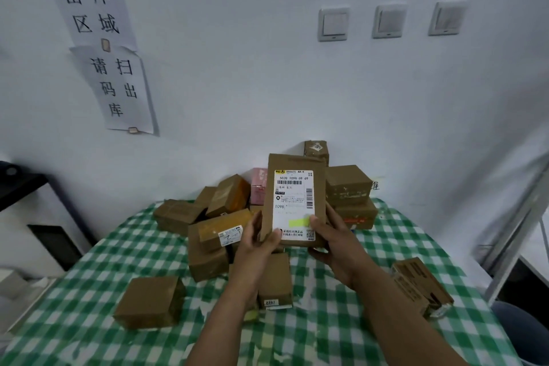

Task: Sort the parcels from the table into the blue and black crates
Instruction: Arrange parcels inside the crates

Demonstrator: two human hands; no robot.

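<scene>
I hold a flat brown parcel [294, 184] upright above the table, its white shipping label with a yellow mark facing me. My left hand [258, 242] grips its lower left edge and my right hand [329, 239] grips its lower right corner, thumb on the label. Behind and below it a heap of several brown parcels [219, 217] and one pink parcel [259, 187] lies on the green-and-white checked table [89, 321]. No blue or black crate is in view.
Single brown boxes lie near me at the left [150, 301], in the middle [276, 282] and at the right [421, 285]. The white wall behind carries paper signs [118, 86] and three switches [389, 21]. A metal frame [514, 241] stands at the right.
</scene>
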